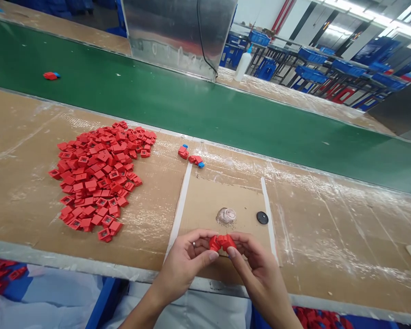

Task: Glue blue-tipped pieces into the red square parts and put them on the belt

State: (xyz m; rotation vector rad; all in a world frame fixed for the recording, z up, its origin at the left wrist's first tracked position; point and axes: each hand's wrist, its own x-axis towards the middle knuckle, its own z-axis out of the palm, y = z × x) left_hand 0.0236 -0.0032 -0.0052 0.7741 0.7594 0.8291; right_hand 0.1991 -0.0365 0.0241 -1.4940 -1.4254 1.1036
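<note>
My left hand [185, 262] and my right hand [253, 265] meet at the near edge of the cardboard-covered bench [27, 151]. Both pinch small red plastic pieces [222, 242] held together between the fingertips. A large heap of the same red square parts [97, 176] lies to the left. Two red parts with blue ends [191, 156] rest near the bench's far edge. Just beyond my hands sit a small clear dish [226, 215] and a black round disc [262, 217].
A green conveyor belt [192, 105] runs behind the bench and carries one red-and-blue part [51, 75]. A metal housing [178, 34] and a white squeeze bottle [243, 65] stand beyond it. Blue bins fill racks at the back right. More red parts [0, 274] lie below the bench at left.
</note>
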